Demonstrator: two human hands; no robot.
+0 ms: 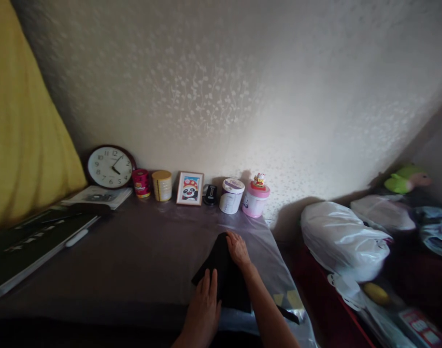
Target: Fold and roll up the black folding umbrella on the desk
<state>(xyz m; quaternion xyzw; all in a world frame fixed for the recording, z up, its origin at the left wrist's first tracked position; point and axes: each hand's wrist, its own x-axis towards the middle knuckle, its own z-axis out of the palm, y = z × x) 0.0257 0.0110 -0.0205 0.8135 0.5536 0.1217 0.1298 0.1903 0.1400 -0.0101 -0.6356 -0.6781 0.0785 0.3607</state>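
Note:
A black cloth piece [226, 278] lies on the table near its right front part, somewhat folded, with a narrow black strap [288, 314] trailing out to the right. My left hand [205, 304] rests flat on the cloth's lower left part, fingers stretched out and a little apart. At the upper right edge of the cloth, my right hand [238, 249] has its fingers bent over the fabric, closed on that edge. The right forearm crosses over the cloth's right side and hides part of it.
Along the wall stand a clock [111, 166], a red can [141, 183], a yellow tin [162, 185], a panda picture [190, 188], a black object [210, 195] and two round tubs [232, 195]. A dark green book [43, 241] lies left. White bags [344, 237] sit beyond the table's right edge.

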